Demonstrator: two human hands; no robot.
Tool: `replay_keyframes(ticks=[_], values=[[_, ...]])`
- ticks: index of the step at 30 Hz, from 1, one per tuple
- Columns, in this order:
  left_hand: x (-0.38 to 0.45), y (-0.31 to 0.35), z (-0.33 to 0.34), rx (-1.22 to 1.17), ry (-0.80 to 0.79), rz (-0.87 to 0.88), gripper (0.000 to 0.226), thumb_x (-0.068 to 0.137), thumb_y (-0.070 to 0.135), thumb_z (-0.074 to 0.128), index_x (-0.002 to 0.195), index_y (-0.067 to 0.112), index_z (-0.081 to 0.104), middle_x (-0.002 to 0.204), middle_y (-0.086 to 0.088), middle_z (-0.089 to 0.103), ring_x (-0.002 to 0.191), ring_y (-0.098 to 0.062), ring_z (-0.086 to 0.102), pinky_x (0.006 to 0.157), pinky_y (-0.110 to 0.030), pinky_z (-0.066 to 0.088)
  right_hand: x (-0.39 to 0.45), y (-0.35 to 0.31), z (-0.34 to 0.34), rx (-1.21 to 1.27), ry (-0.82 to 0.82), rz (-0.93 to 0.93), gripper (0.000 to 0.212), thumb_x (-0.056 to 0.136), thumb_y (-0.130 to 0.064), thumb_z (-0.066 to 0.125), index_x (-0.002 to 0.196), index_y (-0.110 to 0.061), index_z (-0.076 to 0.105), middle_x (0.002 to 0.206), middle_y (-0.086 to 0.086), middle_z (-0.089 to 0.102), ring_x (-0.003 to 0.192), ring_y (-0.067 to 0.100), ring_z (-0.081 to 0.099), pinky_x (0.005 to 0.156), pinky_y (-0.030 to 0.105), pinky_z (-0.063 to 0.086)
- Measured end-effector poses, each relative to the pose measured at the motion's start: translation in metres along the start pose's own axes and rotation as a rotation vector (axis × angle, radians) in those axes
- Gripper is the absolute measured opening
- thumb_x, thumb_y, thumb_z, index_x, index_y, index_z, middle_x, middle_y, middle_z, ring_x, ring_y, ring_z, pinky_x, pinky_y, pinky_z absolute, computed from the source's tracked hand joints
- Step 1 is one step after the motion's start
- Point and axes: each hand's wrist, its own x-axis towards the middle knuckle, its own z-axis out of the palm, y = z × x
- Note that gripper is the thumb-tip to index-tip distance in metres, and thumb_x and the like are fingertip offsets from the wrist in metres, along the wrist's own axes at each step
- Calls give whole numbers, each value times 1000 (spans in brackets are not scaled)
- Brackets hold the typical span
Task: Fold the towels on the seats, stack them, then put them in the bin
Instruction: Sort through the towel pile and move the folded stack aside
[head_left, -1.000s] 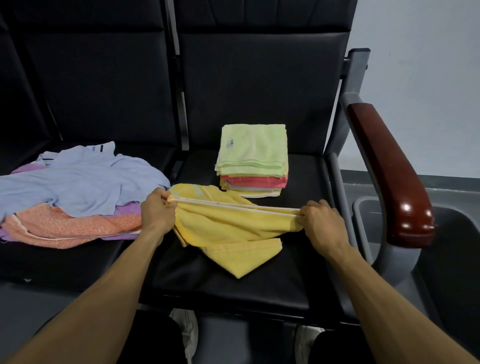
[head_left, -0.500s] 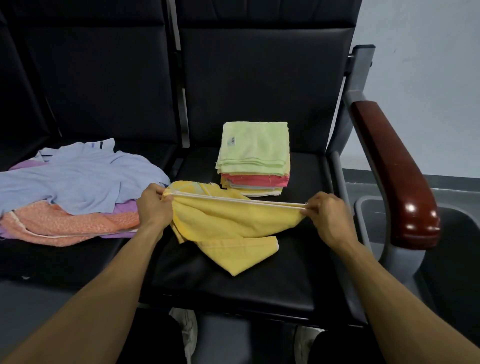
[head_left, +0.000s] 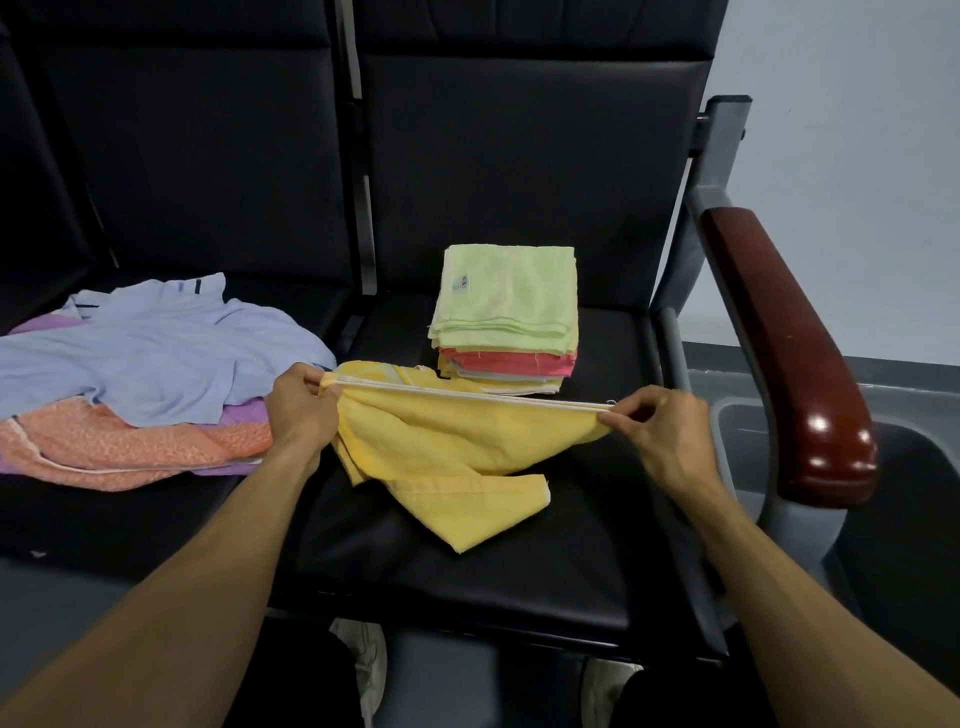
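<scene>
A yellow towel (head_left: 457, 452) hangs stretched between my hands over the right black seat (head_left: 467, 582). My left hand (head_left: 298, 410) grips its left corner and my right hand (head_left: 660, 431) pinches its right corner, so the white-edged top hem is taut. The towel's lower part droops onto the seat. Behind it stands a stack of folded towels (head_left: 506, 317) with a light green one on top and red and pale ones beneath. On the left seat lies a loose heap: a light blue towel (head_left: 150, 353), an orange towel (head_left: 119, 447) and a purple one (head_left: 239, 415) under them.
A grey bin (head_left: 904, 467) stands on the floor at the right, beyond the seat's dark red armrest (head_left: 779, 353). Black seat backs rise behind both seats. My shoes show under the seat's front edge.
My right hand has drawn the yellow towel's corner further right and slightly up, pulling the top hem tighter. My left hand has stayed almost in place.
</scene>
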Motion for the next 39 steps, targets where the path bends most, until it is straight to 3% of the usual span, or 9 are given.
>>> replay_keyframes(ticks=[8, 13, 15, 19, 23, 27, 31, 35, 39], values=[[-1, 9, 2, 5, 13, 32, 9, 96, 6, 61, 105, 5, 61, 98, -6, 60, 89, -21, 56, 78, -34, 48, 4, 3, 4, -104, 15, -121, 4, 92, -13, 68, 93, -17, 69, 87, -4, 63, 77, 7, 59, 65, 20, 48], [-9, 25, -14, -36, 25, 72, 8, 98, 11, 61, 105, 8, 60, 99, -7, 61, 90, -22, 57, 73, -33, 46, 4, -23, -15, -27, 111, -132, 20, 95, -19, 62, 75, -18, 65, 81, -1, 58, 76, 10, 53, 60, 18, 35], [-13, 44, -29, -59, 43, 98, 7, 98, 11, 61, 104, 8, 61, 99, -7, 62, 89, -22, 57, 70, -30, 42, 3, -48, -30, 15, 155, -146, 24, 95, -15, 61, 72, -10, 63, 75, 1, 54, 74, 13, 51, 60, 25, 34], [-21, 96, -70, -120, 78, 153, 4, 96, 10, 61, 100, 11, 61, 94, -4, 62, 85, -20, 55, 65, -27, 39, 6, -98, -66, 149, 223, -108, 21, 96, -25, 60, 82, -10, 64, 76, 4, 65, 67, 16, 62, 60, 24, 45], [-25, 139, -113, -207, 103, 200, 1, 94, 10, 62, 93, 10, 63, 93, -9, 70, 82, -26, 64, 69, -36, 55, 8, -137, -103, 165, 223, -136, 23, 97, -31, 61, 77, -19, 61, 73, 2, 65, 69, 23, 66, 63, 40, 56], [-36, 172, -152, -279, 101, 248, 4, 98, 7, 60, 98, 6, 64, 98, -15, 70, 74, -24, 69, 55, -31, 57, -5, -179, -141, 158, 206, -200, 26, 98, -26, 62, 74, -18, 57, 71, 4, 62, 64, 24, 62, 47, 19, 48], [-52, 194, -177, -331, 121, 282, 6, 100, 4, 58, 97, 9, 61, 103, -11, 66, 69, -19, 71, 54, -22, 56, -16, -209, -165, 108, 270, -266, 27, 98, -25, 62, 72, -20, 55, 69, 3, 61, 63, 19, 57, 53, 22, 42], [-60, 207, -193, -355, 115, 326, 8, 99, 2, 56, 96, 8, 60, 107, -15, 66, 87, -24, 71, 63, -25, 57, -27, -224, -176, 143, 378, -270, 27, 98, -24, 60, 73, -16, 53, 72, -1, 58, 70, 17, 52, 60, 29, 38], [-76, 206, -203, -184, 73, 411, 8, 103, 13, 49, 104, 12, 57, 100, -7, 62, 81, -17, 57, 59, -31, 45, -46, -223, -182, 128, 352, -268, 27, 103, -27, 50, 87, -5, 54, 86, 8, 61, 82, 23, 54, 63, 32, 40]])
